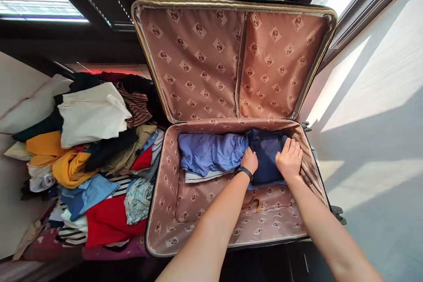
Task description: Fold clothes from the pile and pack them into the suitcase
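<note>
Inside the open suitcase (185, 246), a folded navy garment (267, 154) lies at the right of the far side. My left hand (250, 161), with a dark band on its wrist, is closed at the garment's left edge; its fingertips are partly hidden. On the right edge, my right hand (290, 158) rests with fingers stretched out over the cloth. Blue shorts (209, 152) with a gathered waistband lie folded just left of my left hand. Under them shows the edge of a pale folded cloth (203, 177).
The suitcase lid (211, 64) stands raised at the back, near window blinds. A tall heap of mixed clothes (109, 216) sits against the case's left side, with a white folded garment (92, 114) on top. A pale wall (373, 150) is close on the right.
</note>
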### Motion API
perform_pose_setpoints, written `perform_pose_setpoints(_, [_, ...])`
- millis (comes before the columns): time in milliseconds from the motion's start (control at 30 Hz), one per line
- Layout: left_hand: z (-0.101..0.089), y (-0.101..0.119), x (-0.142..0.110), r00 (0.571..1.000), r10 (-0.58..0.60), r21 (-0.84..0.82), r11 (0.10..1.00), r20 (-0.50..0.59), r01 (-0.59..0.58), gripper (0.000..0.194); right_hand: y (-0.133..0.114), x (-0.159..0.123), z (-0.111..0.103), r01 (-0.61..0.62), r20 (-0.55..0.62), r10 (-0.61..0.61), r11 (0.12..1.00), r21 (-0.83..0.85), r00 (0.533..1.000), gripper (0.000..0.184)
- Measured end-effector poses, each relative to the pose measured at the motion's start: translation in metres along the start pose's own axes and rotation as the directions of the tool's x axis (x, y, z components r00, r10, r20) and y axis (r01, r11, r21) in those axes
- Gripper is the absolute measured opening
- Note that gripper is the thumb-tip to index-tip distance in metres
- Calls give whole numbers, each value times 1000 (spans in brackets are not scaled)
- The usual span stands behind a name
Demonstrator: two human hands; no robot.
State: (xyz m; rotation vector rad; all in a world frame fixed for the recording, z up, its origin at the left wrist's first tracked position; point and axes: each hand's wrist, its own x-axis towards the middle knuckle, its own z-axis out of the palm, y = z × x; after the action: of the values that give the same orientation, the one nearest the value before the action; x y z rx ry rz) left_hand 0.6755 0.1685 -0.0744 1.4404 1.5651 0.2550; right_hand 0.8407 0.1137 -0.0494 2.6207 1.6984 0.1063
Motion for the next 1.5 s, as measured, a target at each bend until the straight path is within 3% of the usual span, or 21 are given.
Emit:
perform_pose_setpoints(100, [-3,6,9,1000,-31,32,999,-7,31,46,-7,-4,15,123,64,-121,992,-19,991,80])
perform_pose_setpoints(200, [-7,5,17,998,-62,45,997,-8,62,43,-5,-4,42,125,210,-113,991,-41,971,80])
perform_pose_setpoints(267, [-8,1,15,997,-74,38,996,-19,75,43,0,-3,57,130,244,-114,990,-50,963,80])
perform_pose_setpoints(367, [-6,-11,-3,1000,-13,33,999,-28,14,53,6,-3,69,167,204,-155,985,-42,967,79])
perform_pose_setpoints(500, [-16,-28,-44,990,118,46,992,74,-121,89,13,-1,72,202,158,-192,978,-46,968,81])
perform_pose_setpoints(600, [-52,-38,-72,979,175,-18,985,100,-174,85,12,4,65,255,149,-240,962,-96,959,80])
perform_pose_setpoints(733, [-140,-52,-98,958,279,-120,951,-67,-286,57,-17,11,30,319,121,-303,934,-159,945,56])
perform_pose_setpoints(800, [-189,-61,-109,940,313,-181,925,-137,-334,42,-57,11,2,439,78,-434,895,-78,898,43])
perform_pose_setpoints(867, [-235,-72,-121,929,320,-253,898,-186,-360,29,-114,7,-29,588,-50,-586,805,82,809,38])
perform_pose_setpoints(967, [-292,-92,-148,918,281,-379,846,-278,-374,25,-222,-12,-73,752,-261,-707,594,287,658,35])
perform_pose_setpoints(1033, [-322,-107,-168,930,214,-551,757,-299,-352,31,-299,-31,-96,821,-305,-775,444,360,553,34])
perform_pose_setpoints(1100, [-345,-124,-189,955,114,-745,603,-274,-286,38,-375,-49,-110,867,-237,-880,297,401,411,37])
perform_pose_setpoints(1167, [-360,-142,-205,971,7,-875,431,-238,-218,40,-445,-65,-115,890,-99,-953,225,397,285,40])
perform_pose_setpoints(1267, [-367,-171,-222,970,-142,-954,254,-196,-156,35,-532,-79,-110,940,97,-979,198,279,177,50])
perform_pose_setpoints(1367, [-360,-199,-233,960,-231,-972,206,-160,-113,29,-588,-81,-101,964,228,-963,189,186,145,52])
perform_pose_setpoints(1500, [-350,-234,-242,948,-287,-969,234,-141,-73,22,-628,-73,-95,962,296,-939,225,152,173,46])
